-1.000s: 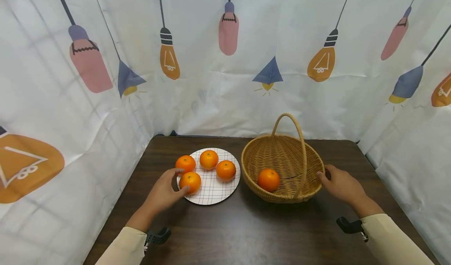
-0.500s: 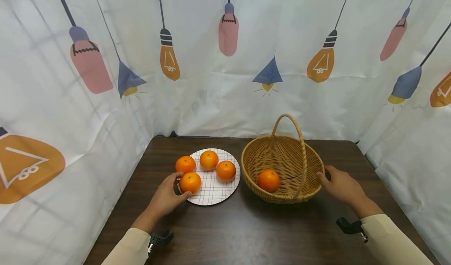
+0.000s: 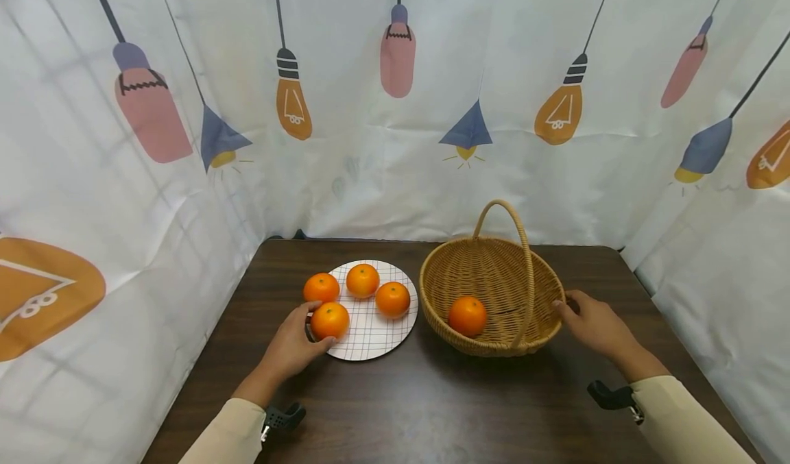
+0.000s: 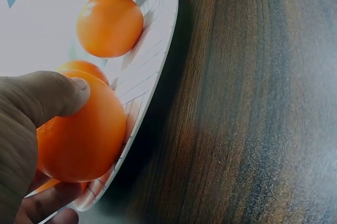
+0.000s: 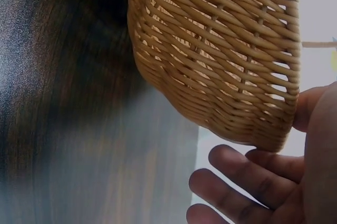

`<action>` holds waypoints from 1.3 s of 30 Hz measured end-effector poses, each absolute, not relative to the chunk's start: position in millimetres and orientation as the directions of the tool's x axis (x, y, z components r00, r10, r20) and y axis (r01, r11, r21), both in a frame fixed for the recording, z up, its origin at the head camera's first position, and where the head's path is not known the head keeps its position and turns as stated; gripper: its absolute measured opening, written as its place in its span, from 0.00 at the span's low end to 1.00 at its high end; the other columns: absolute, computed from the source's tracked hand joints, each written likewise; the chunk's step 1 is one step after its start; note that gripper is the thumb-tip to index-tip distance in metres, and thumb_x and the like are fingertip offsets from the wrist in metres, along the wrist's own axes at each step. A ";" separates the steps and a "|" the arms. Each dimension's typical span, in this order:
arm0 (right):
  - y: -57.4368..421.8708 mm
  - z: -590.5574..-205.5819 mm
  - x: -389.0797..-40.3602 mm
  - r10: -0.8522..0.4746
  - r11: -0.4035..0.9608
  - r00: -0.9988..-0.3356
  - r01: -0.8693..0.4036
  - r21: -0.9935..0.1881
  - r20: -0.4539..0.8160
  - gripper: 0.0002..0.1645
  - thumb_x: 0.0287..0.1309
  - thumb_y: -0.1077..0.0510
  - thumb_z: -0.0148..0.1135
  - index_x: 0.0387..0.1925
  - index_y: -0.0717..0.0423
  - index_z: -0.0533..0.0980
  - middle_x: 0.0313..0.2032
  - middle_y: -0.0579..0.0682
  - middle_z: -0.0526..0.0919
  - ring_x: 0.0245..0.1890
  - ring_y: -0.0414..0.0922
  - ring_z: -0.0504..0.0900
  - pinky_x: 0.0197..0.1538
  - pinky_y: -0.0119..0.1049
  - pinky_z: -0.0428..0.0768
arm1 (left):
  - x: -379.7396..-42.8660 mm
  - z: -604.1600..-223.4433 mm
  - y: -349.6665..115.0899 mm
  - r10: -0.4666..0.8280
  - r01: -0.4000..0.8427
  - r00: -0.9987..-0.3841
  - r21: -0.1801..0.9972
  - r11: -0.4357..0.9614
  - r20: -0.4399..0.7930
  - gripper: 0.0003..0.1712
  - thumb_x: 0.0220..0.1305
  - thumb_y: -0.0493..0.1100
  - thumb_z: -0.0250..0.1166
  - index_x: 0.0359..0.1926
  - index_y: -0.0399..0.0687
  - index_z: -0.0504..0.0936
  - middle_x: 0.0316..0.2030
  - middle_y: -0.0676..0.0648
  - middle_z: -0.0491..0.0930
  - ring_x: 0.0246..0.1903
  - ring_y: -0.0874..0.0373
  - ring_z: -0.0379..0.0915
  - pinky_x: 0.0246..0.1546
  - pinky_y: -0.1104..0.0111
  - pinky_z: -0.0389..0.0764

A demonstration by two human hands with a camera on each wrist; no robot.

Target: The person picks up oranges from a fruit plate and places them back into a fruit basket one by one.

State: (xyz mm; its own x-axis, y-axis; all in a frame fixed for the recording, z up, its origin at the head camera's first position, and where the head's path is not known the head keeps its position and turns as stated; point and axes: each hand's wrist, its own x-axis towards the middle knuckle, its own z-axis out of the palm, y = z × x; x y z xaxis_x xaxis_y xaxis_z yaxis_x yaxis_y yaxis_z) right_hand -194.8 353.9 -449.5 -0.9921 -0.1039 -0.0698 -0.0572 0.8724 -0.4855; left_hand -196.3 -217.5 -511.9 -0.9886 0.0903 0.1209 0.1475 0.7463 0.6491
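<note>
My left hand (image 3: 289, 343) holds the nearest mandarin orange (image 3: 331, 321) at the front left of a white plate (image 3: 378, 335) with a grid pattern. In the left wrist view the thumb (image 4: 58, 95) lies on this fruit (image 4: 87, 134), with fingers under its far side. Several mandarin oranges sit on the plate, including one at the back (image 3: 363, 281) and one at the right (image 3: 392, 300). My right hand (image 3: 597, 325) pinches the right rim of a wicker basket (image 3: 453, 265) between thumb and forefinger; its other fingers (image 5: 226, 192) extend beside the rim. One mandarin orange (image 3: 467, 316) lies inside the basket.
Plate and basket stand side by side on a dark wooden table (image 3: 395, 409), the basket's handle (image 3: 527, 272) arching upright. A white curtain (image 3: 370, 176) printed with lamps hangs behind and at both sides.
My left hand has moved slightly right and its fingers have closed round the nearest mandarin orange. The right hand stays at the basket rim. The head view has shifted a little.
</note>
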 end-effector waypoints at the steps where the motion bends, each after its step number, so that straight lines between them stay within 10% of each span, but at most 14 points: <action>1: 354.0 -449.6 -194.8 -0.103 0.863 -0.992 -0.050 -0.502 -0.078 0.44 0.78 0.35 0.42 0.71 0.71 0.62 0.54 0.68 0.81 0.51 0.66 0.82 0.43 0.62 0.80 | -196.1 -512.2 -217.6 0.089 0.147 -0.989 0.649 0.747 0.122 0.47 0.52 0.47 0.82 0.68 0.36 0.68 0.63 0.34 0.72 0.60 0.39 0.70 0.63 0.41 0.68; 39: 357.7 -451.5 -190.7 -0.104 0.825 -0.992 -0.049 -0.564 -0.065 0.42 0.78 0.39 0.45 0.71 0.72 0.60 0.53 0.70 0.81 0.48 0.63 0.84 0.41 0.56 0.82 | -205.3 -437.8 -161.6 0.226 0.283 -0.958 0.704 0.651 0.176 0.45 0.52 0.53 0.81 0.67 0.45 0.70 0.61 0.44 0.75 0.54 0.46 0.74 0.57 0.51 0.78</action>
State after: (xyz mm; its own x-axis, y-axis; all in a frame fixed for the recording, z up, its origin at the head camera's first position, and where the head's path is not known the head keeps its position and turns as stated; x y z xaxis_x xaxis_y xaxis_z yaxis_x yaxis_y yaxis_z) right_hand -190.7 357.7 -451.5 -0.9925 -0.1036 -0.0654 -0.0489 0.8247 -0.5635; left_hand -205.3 -161.6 -437.8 -0.9580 0.2263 0.1761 0.2833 0.6514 0.7039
